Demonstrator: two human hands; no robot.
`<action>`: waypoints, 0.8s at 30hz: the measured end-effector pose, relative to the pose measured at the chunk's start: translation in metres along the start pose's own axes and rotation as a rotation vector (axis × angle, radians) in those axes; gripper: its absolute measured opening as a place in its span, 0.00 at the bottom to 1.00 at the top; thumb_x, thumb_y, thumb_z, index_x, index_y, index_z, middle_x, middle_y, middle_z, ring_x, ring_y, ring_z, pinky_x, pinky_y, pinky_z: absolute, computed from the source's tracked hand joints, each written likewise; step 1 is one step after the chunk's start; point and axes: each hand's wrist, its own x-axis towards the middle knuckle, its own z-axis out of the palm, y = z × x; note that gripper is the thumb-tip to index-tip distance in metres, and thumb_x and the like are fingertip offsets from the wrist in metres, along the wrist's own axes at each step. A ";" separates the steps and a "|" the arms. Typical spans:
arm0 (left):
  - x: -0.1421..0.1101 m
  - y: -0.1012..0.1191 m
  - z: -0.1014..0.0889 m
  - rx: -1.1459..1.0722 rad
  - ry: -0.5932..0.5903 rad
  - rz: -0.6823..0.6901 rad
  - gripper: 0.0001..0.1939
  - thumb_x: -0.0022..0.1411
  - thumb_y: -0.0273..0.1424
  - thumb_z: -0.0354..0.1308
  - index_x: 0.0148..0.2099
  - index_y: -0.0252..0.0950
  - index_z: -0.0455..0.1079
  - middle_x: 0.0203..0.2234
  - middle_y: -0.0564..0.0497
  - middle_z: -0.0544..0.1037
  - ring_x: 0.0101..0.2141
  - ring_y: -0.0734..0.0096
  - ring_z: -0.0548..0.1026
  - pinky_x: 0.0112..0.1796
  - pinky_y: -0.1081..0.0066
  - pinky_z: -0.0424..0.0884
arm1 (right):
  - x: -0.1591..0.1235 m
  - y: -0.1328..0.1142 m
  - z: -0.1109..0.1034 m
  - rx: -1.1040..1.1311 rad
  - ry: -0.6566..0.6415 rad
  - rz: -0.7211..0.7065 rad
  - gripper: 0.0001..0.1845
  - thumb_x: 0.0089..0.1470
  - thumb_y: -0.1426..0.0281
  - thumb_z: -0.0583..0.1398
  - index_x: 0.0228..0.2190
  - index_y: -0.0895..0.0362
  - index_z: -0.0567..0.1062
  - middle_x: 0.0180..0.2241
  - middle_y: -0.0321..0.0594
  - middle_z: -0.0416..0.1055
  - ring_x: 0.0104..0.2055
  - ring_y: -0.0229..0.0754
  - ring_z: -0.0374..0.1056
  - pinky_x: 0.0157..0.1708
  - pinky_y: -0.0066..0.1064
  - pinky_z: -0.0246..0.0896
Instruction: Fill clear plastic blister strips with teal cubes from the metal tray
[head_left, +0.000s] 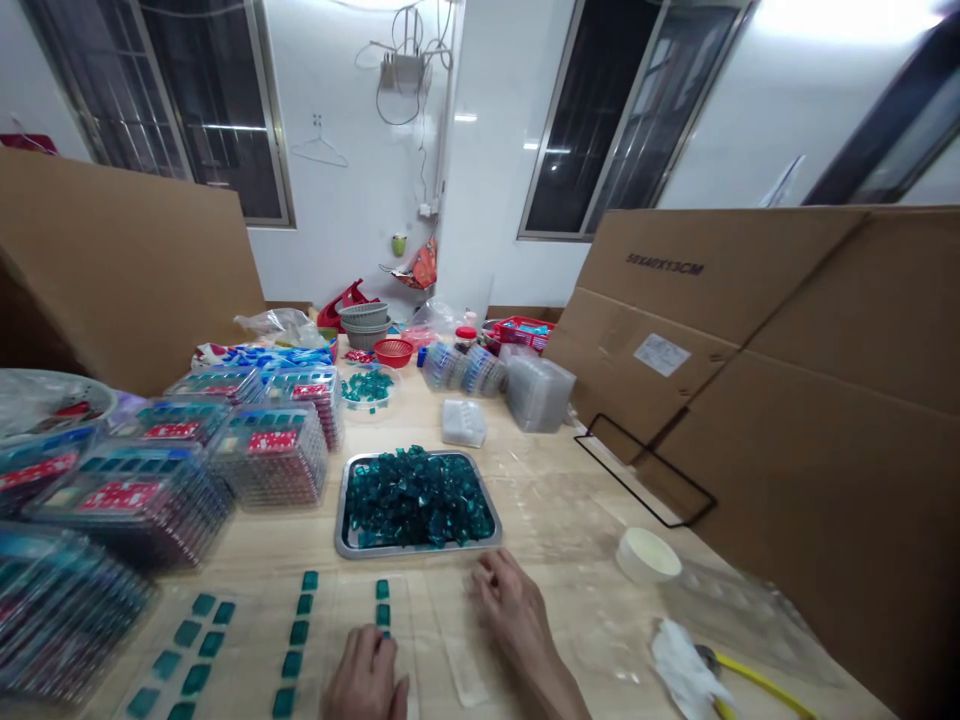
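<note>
My left hand is at the bottom middle with its fingers curled down at the lower end of a short column of teal square pieces. What its fingertips hold, if anything, is hidden. My right hand is just below the right corner of a metal tray, over a clear plastic strip. Its fingers are bent together and slightly blurred, so anything in them cannot be made out. Glossy teal pieces lie heaped in the tray. Further left, more teal squares lie in rows on clear strips.
Stacked clear boxes with red cards line the left. To the right are a tape roll, a black wire frame, white tissue, a yellow-handled tool and a cardboard wall. A bowl of teal pieces stands behind.
</note>
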 end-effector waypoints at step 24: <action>0.073 0.079 -0.009 -0.302 -0.778 0.130 0.31 0.56 0.41 0.54 0.59 0.32 0.57 0.59 0.36 0.59 0.60 0.42 0.51 0.59 0.44 0.45 | 0.021 0.015 -0.005 0.547 -0.290 0.050 0.10 0.41 0.75 0.56 0.27 0.58 0.76 0.27 0.37 0.71 0.29 0.40 0.67 0.31 0.29 0.61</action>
